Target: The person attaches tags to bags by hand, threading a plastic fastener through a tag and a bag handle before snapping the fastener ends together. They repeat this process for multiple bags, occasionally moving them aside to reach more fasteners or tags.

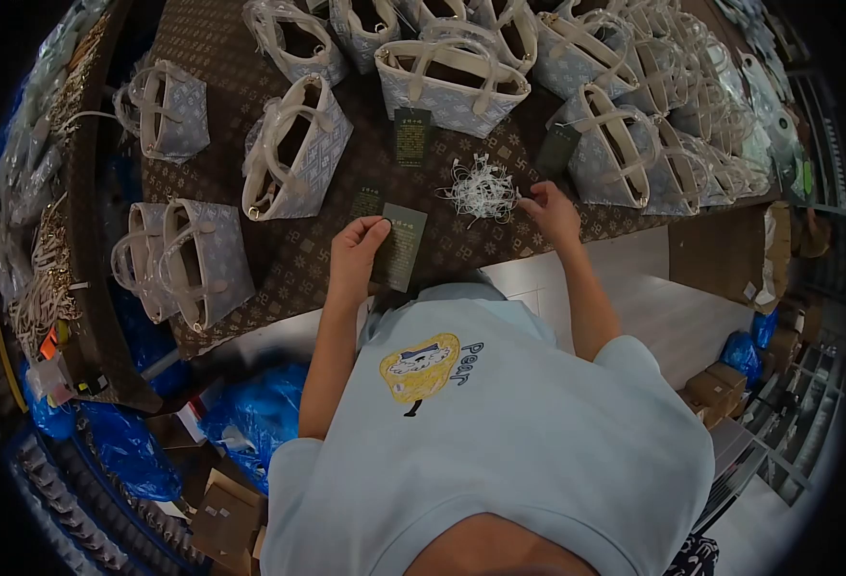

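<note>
My left hand (357, 252) pinches a dark green hang tag (404, 252) with printed text between thumb and fingers, just above the table's near edge. My right hand (554, 215) is at the right side of a tangled pile of white tag strings (481, 190), its thumb and fingertips closed on a white string whose details are too small to see. Another green tag (366, 200) lies just beyond my left hand, partly covered by the held one. A third tag (411, 139) lies below a patterned handbag (457, 94), and a darker tag (557, 149) leans by the bags on the right.
Grey-white handbags with cream handles (298, 154) stand along the far side and left of the brown patterned table (481, 252). A side rack (53, 269) holds straps at the left. Blue plastic bags (260, 418) and cardboard boxes (223, 518) sit below; an open carton (725, 252) is at right.
</note>
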### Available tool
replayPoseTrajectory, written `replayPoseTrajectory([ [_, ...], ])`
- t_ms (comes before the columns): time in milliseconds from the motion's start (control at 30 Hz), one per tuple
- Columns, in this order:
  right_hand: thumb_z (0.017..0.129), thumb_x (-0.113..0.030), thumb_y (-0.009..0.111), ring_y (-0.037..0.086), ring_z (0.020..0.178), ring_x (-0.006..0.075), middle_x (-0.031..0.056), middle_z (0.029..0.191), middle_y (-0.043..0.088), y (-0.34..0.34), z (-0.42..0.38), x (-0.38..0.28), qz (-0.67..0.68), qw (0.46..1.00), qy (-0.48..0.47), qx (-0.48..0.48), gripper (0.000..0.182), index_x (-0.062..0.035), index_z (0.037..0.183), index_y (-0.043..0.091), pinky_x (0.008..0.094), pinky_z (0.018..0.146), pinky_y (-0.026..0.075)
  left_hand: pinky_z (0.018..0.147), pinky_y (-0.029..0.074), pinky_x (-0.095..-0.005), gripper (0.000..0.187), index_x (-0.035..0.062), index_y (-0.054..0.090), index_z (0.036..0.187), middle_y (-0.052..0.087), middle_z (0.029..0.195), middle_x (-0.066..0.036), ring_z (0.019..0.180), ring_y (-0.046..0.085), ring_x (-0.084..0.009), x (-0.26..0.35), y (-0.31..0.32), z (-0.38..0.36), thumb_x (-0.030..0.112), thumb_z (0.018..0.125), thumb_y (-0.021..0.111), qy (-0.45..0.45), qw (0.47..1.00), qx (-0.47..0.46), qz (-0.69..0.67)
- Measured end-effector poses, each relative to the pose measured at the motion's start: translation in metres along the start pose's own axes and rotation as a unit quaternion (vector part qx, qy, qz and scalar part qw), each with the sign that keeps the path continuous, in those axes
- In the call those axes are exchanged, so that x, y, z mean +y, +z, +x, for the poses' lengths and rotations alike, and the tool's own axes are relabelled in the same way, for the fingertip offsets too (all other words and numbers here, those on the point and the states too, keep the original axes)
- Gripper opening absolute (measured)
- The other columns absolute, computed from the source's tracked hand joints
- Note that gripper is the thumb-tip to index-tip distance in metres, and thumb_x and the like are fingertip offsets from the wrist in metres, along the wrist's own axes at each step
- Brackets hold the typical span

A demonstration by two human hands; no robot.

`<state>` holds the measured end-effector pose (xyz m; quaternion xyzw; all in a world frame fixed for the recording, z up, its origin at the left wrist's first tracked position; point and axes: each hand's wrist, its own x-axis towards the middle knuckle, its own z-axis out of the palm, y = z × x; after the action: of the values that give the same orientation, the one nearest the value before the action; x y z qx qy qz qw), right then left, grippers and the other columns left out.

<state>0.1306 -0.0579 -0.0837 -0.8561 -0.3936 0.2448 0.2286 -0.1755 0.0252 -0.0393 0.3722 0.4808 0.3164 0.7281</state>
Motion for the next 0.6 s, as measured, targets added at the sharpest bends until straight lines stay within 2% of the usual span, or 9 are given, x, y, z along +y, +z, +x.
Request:
replayPoseTrajectory([
  [67, 0.075, -0.028, 0.067, 0.062, 0.070, 0.0227, 0.0092, 0.076, 0.064, 0.005, -0.003, 0.025, -0.157, 0.986, -0.047, -0.004, 0.031, -0.0065, 0.097, 0.060, 0.0333, 0.066, 0.047, 0.061, 0.044, -0.0189, 0.015, 0.0012, 0.061, 0.093, 0.061, 0.079, 0.001, 0.066, 0.054, -0.0042, -0.003, -0.001, -0.003, 0.014, 0.084, 0.061, -0.015, 0.999, 0.006, -0.035],
  [167, 0.073, -0.031, 0.069, 0.062, 0.072, 0.0261, 0.0099, 0.081, 0.064, 0.011, 0.009, 0.039, -0.171, 0.982, -0.042, -0.065, 0.031, -0.0089, 0.093, 0.061, 0.0372, 0.066, 0.047, 0.063, 0.044, -0.0191, 0.012, 0.0015, 0.060, 0.092, 0.062, 0.081, 0.000, 0.069, 0.054, -0.0048, 0.002, 0.003, -0.003, 0.011, 0.084, 0.061, -0.063, 0.996, 0.018, -0.058],
  [300, 0.075, -0.025, 0.069, 0.062, 0.069, 0.0224, 0.0082, 0.079, 0.065, -0.008, 0.009, 0.009, -0.093, 0.990, -0.025, -0.104, 0.027, -0.0068, 0.093, 0.061, 0.0340, 0.061, 0.048, 0.065, 0.042, -0.0190, 0.016, 0.0016, 0.060, 0.100, 0.059, 0.081, 0.001, 0.072, 0.050, -0.0043, 0.008, 0.009, -0.010, 0.004, 0.085, 0.057, 0.048, 0.998, 0.010, -0.024],
  [333, 0.078, -0.021, 0.067, 0.062, 0.069, 0.0199, 0.0074, 0.079, 0.065, -0.015, 0.007, -0.006, 0.120, 0.981, 0.021, -0.154, 0.022, -0.0053, 0.093, 0.062, 0.0310, 0.059, 0.048, 0.065, 0.041, -0.0189, 0.018, 0.0017, 0.060, 0.103, 0.058, 0.081, 0.001, 0.072, 0.049, -0.0040, 0.007, 0.009, -0.012, 0.002, 0.085, 0.055, 0.092, 0.995, 0.014, 0.034],
  [367, 0.081, -0.016, 0.065, 0.062, 0.068, 0.0173, 0.0066, 0.080, 0.065, -0.022, 0.004, -0.020, 0.326, 0.922, 0.068, -0.197, 0.017, -0.0038, 0.093, 0.063, 0.0281, 0.057, 0.048, 0.065, 0.041, -0.0189, 0.018, 0.0017, 0.060, 0.103, 0.058, 0.081, 0.001, 0.072, 0.049, -0.0040, 0.006, 0.007, -0.013, 0.002, 0.085, 0.055, 0.092, 0.995, 0.017, 0.032],
  [400, 0.081, -0.016, 0.065, 0.062, 0.068, 0.0173, 0.0066, 0.080, 0.065, -0.026, 0.000, -0.034, 0.325, 0.922, 0.067, -0.199, 0.017, -0.0038, 0.093, 0.063, 0.0281, 0.057, 0.048, 0.065, 0.041, -0.0187, 0.019, 0.0017, 0.060, 0.104, 0.058, 0.081, 0.002, 0.072, 0.048, -0.0038, 0.004, 0.005, -0.013, 0.002, 0.085, 0.055, 0.107, 0.991, 0.018, 0.082],
  [467, 0.085, -0.011, 0.060, 0.062, 0.071, 0.0136, 0.0060, 0.081, 0.064, -0.033, -0.006, -0.065, 0.560, 0.787, 0.041, -0.256, 0.016, -0.0012, 0.098, 0.062, 0.0246, 0.061, 0.052, 0.064, 0.040, -0.0185, 0.020, 0.0018, 0.061, 0.104, 0.057, 0.080, 0.002, 0.071, 0.047, -0.0037, 0.004, 0.004, -0.013, 0.002, 0.086, 0.054, 0.126, 0.983, 0.018, 0.132],
  [500, 0.085, -0.011, 0.060, 0.062, 0.071, 0.0136, 0.0060, 0.081, 0.064, -0.037, -0.008, -0.077, 0.559, 0.787, 0.040, -0.258, 0.016, -0.0012, 0.098, 0.062, 0.0246, 0.061, 0.052, 0.064, 0.039, -0.0182, 0.018, 0.0015, 0.061, 0.103, 0.058, 0.081, 0.002, 0.071, 0.047, -0.0036, 0.003, 0.004, -0.014, 0.002, 0.086, 0.055, 0.120, 0.985, 0.020, 0.126],
  [600, 0.085, -0.010, 0.060, 0.063, 0.074, 0.0149, 0.0080, 0.083, 0.065, -0.051, -0.011, -0.106, 0.640, 0.711, 0.019, -0.291, 0.019, -0.0010, 0.102, 0.061, 0.0277, 0.068, 0.055, 0.069, 0.040, -0.0181, 0.018, 0.0010, 0.062, 0.102, 0.059, 0.087, 0.002, 0.076, 0.049, -0.0041, 0.003, 0.000, -0.017, 0.003, 0.086, 0.054, 0.103, 0.986, 0.035, 0.126],
])
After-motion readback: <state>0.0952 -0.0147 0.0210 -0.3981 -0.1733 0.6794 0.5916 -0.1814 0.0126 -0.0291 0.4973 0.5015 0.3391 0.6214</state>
